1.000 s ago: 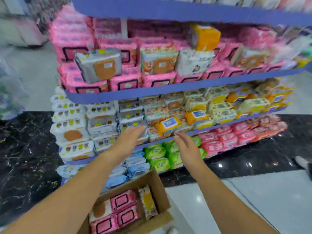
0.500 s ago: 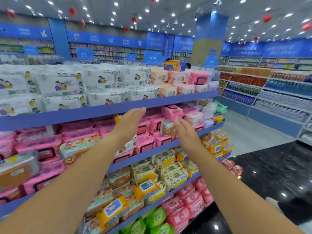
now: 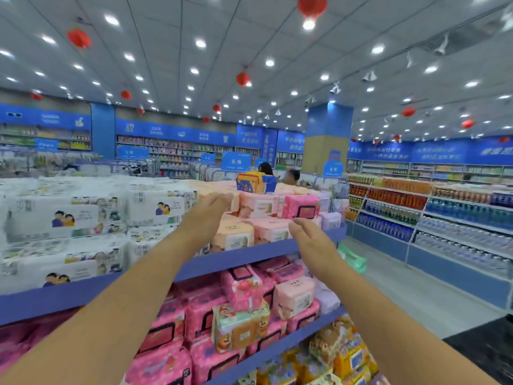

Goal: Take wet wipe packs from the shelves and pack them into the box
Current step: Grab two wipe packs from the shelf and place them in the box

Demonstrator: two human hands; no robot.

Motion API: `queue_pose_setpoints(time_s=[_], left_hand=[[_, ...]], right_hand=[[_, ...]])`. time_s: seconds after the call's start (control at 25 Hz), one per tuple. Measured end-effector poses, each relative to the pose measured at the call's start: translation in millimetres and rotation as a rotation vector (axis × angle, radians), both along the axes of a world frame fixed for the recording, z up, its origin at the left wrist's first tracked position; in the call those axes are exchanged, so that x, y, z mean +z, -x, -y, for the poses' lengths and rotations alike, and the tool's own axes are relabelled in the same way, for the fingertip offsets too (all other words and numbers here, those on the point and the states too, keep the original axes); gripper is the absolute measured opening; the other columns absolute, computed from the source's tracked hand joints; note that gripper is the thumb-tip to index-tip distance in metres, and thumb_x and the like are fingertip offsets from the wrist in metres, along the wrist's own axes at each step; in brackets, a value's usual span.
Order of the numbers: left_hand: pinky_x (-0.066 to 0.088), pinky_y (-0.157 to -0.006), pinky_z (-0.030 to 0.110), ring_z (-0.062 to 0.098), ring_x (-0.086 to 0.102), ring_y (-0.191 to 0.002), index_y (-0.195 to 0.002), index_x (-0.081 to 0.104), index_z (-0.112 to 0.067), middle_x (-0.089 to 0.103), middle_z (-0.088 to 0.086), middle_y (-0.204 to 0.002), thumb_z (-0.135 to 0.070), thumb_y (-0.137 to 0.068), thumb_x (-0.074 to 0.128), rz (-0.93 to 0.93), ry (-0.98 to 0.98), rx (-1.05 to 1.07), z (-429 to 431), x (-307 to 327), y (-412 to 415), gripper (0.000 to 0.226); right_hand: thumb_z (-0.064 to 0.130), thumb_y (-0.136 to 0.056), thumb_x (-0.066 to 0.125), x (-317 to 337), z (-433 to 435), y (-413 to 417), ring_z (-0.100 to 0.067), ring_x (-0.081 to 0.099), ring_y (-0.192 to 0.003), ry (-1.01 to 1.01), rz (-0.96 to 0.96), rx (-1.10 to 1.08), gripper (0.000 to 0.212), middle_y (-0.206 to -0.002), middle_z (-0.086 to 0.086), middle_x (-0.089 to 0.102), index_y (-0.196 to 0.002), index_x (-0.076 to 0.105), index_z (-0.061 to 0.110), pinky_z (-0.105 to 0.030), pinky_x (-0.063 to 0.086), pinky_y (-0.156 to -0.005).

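Loose, open fingers on the left hand and right hand, holding nothing. Just ahead, between both, peach wipe packs on the top shelf, long side across. Left hand likely nearer; box out of sight.

A second ago the head looked down at the low shelves and the box on the floor. Now it looks up. The box has dropped out of view, and the ceiling with its red lanterns shows. Both arms have gone up too. The left hand has climbed from the low shelf to the top shelf, in front of the peach packs. The right hand has risen beside it, just below the pink pack.
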State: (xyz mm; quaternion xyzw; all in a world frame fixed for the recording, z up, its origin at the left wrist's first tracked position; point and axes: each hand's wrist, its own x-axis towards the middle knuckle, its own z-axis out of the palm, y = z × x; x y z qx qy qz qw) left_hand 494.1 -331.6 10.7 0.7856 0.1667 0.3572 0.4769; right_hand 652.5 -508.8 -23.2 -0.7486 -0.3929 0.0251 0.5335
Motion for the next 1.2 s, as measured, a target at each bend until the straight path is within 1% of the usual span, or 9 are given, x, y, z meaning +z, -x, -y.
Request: queue_pose_setpoints(time_s=[0.2, 0.36, 0.56, 0.68, 0.76, 0.84, 0.92, 1.04, 1.2], left_hand=[[0.036, -0.115, 0.052, 0.022, 0.049, -0.132, -0.138, 0.052, -0.022, 0.054, -0.001, -0.141, -0.055, -0.103, 0.04, -0.015, -0.03, 0.042, -62, 37, -133, 0.05], [0.039, -0.112, 0.051, 0.027, 0.05, -0.128, -0.142, 0.05, -0.019, 0.054, 0.003, -0.141, -0.057, -0.1, 0.041, -0.094, 0.067, 0.093, -88, 61, -238, 0.057], [0.039, -0.079, 0.038, 0.022, 0.046, -0.087, -0.115, 0.053, -0.014, 0.052, 0.005, -0.105, -0.051, -0.099, 0.042, -0.122, 0.188, 0.228, -127, 80, -351, 0.042], [0.034, -0.083, 0.04, 0.023, 0.043, -0.085, -0.099, 0.05, -0.016, 0.046, 0.004, -0.088, -0.047, -0.101, 0.038, -0.108, 0.213, 0.429, -154, 90, -390, 0.033], [0.037, -0.092, 0.04, 0.026, 0.048, -0.09, -0.113, 0.054, -0.013, 0.053, 0.01, -0.102, -0.046, -0.103, 0.036, -0.128, 0.256, 0.52, -170, 97, -414, 0.039], [0.04, -0.106, 0.046, 0.034, 0.047, -0.126, -0.146, 0.042, -0.011, 0.045, 0.016, -0.145, -0.044, -0.105, 0.041, -0.199, 0.312, 0.605, -184, 97, -432, 0.052], [0.047, -0.103, 0.049, 0.039, 0.046, -0.134, -0.15, 0.036, -0.014, 0.041, 0.015, -0.152, -0.044, -0.099, 0.056, -0.288, 0.433, 0.636, -197, 91, -448, 0.062], [0.058, -0.088, 0.046, 0.034, 0.068, -0.094, -0.127, 0.054, -0.014, 0.066, 0.013, -0.108, -0.051, -0.076, 0.076, -0.365, 0.587, 0.599, -221, 86, -463, 0.066], [0.056, -0.067, 0.032, 0.027, 0.069, -0.076, -0.101, 0.064, -0.021, 0.075, 0.004, -0.101, -0.06, -0.058, 0.082, -0.546, 0.625, 0.585, -244, 86, -472, 0.061]], right_hand=[[0.044, -0.105, 0.04, 32, -51, -140, -0.013, 0.046, -0.12, 0.01, 0.096, -0.03, 0.049, -0.137, 0.003, 0.051, -0.148, 0.044, 0.02, -0.03, 0.034, -0.097], [0.044, -0.106, 0.038, 42, -68, -235, -0.019, 0.046, -0.131, 0.033, 0.118, -0.05, 0.048, -0.148, 0.001, 0.048, -0.15, 0.041, 0.024, -0.031, 0.035, -0.097], [0.046, -0.104, 0.043, 42, -102, -368, -0.011, 0.051, -0.105, 0.083, 0.16, 0.034, 0.054, -0.147, 0.0, 0.048, -0.151, 0.039, 0.02, -0.008, 0.039, -0.065], [0.048, -0.1, 0.051, 44, -126, -436, -0.019, 0.049, -0.13, 0.227, 0.286, 0.121, 0.065, -0.156, 0.002, 0.039, -0.155, 0.031, 0.021, -0.02, 0.044, -0.092], [0.061, -0.09, 0.06, 49, -143, -482, -0.021, 0.041, -0.141, 0.374, 0.421, 0.19, 0.081, -0.155, 0.004, 0.039, -0.155, 0.03, 0.023, -0.034, 0.038, -0.109], [0.084, -0.068, 0.063, 54, -165, -517, -0.02, 0.041, -0.142, 0.524, 0.543, 0.28, 0.108, -0.153, 0.007, 0.041, -0.154, 0.031, 0.026, -0.037, 0.037, -0.113], [0.082, -0.059, 0.072, 57, -184, -541, -0.018, 0.039, -0.142, 0.66, 0.567, 0.372, 0.121, -0.156, 0.009, 0.036, -0.157, 0.026, 0.027, -0.036, 0.036, -0.114], [0.074, -0.049, 0.084, 59, -201, -556, -0.014, 0.053, -0.124, 0.763, 0.581, 0.445, 0.119, -0.142, 0.014, 0.046, -0.149, 0.034, 0.034, -0.032, 0.048, -0.104], [0.084, -0.035, 0.081, 51, -214, -572, -0.009, 0.061, -0.101, 0.711, 0.606, 0.472, 0.103, -0.113, 0.016, 0.061, -0.122, 0.05, 0.04, -0.034, 0.054, -0.091]])
